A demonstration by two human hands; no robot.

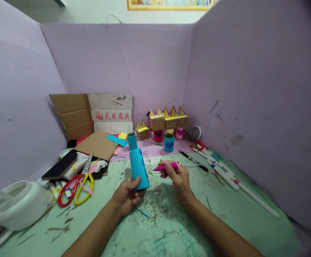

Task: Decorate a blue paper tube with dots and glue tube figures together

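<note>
My left hand is closed round the lower end of a blue paper-covered tube, tilted, with dark blue shapes along its right side. In my right hand is a pink marker, its tip pointing left toward the tube but apart from it. Beyond them stand a short blue tube and another blue tube with a dark blue heart. Farther back, several cardboard cat heads with pointed ears sit on coloured tubes, among them a red tube. A smaller cat head rests beside them.
Scissors with red and yellow handles lie at left, near a phone and a white pot. A cardboard box stands behind. At right lie a black pen, several white markers and a tape roll.
</note>
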